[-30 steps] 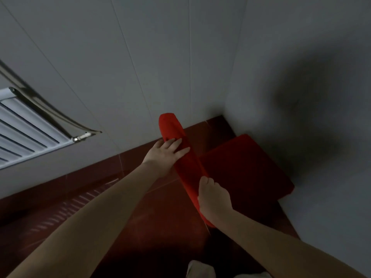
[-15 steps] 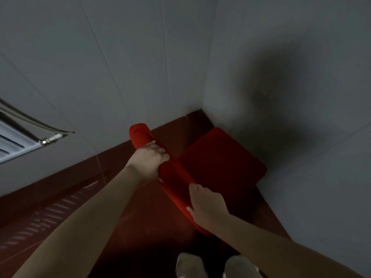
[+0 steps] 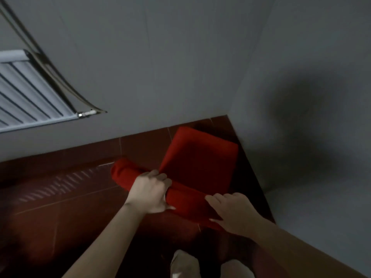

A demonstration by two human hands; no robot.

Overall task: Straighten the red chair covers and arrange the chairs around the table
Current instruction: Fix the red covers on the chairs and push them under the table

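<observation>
Gripping the red chair cover (image 3: 186,194) at its top with left hand (image 3: 149,192), pinching it with right hand (image 3: 234,211) (2 hands, beside grey wall (image 3: 180,77)).

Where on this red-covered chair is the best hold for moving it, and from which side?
Grip the rolled backrest top, coming from above on the near side: the seat points into the wall corner. Left hand and right hand hold it there.

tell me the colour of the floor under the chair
The floor is dark reddish-brown glossy tile; the head view shows it best.
</observation>
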